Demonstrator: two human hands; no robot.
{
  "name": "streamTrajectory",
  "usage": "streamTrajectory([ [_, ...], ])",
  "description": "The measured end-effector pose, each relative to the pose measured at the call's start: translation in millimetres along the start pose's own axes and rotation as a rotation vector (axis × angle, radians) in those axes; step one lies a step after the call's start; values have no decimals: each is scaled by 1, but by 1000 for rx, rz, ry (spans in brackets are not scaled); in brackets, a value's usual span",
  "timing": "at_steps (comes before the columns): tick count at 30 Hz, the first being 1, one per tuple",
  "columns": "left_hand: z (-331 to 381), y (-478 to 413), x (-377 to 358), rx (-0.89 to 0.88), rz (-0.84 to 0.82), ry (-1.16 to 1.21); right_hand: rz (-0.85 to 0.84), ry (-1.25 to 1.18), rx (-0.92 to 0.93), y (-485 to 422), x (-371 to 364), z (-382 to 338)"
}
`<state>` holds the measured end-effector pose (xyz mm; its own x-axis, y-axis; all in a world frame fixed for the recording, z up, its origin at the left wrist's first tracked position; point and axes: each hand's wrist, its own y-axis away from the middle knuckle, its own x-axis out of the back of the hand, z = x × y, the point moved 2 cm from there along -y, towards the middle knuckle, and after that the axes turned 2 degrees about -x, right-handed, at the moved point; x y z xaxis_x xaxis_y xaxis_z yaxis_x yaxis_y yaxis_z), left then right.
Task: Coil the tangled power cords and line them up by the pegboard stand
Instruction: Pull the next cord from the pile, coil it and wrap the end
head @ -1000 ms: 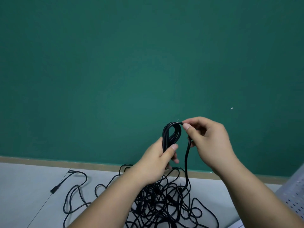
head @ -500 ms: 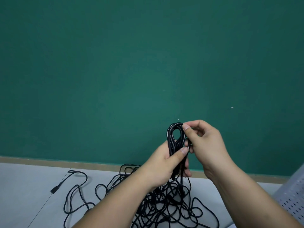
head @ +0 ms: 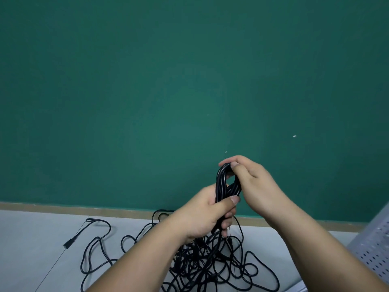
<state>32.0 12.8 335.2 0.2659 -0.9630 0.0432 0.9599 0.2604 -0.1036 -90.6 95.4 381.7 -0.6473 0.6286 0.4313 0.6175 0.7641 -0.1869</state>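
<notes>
Green wall [head: 147, 81] backs a grey floor [head: 31, 249]. Left hand [head: 202, 216] grips the lower part of a black coil [head: 220, 182], thumb clamped across its strands. Right hand [head: 254, 186] pinches the top of the loop between thumb and fingers. Coil is held upright above the cord tangle [head: 210, 268] on the floor. One plug [head: 67, 245] lies far left. Pegboard stand [head: 374, 251] sits at the right edge.

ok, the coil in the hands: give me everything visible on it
The coil is thin, glossy black cord gathered into several narrow upright loops. The left hand grips its middle, thumb across the front; the right hand pinches the top bend. It is held before the green wall, and strands trail down into the tangled pile on the floor.
</notes>
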Motion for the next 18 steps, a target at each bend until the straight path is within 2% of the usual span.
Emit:
streamTrajectory([
  [3, -2, 0, 3, 29, -10, -117, -52, 158, 42, 1, 1, 1],
  [8, -3, 1, 9, 0, 34, -427, -16, 191, 26, -2, -1, 7],
  [15, 1, 2, 13, 12, 56, -345, 58, 147, 96, 0, 4, -2],
  [18, 2, 3, 14, -2, 48, -306, 32, 121, 109, 0, 0, -3],
])
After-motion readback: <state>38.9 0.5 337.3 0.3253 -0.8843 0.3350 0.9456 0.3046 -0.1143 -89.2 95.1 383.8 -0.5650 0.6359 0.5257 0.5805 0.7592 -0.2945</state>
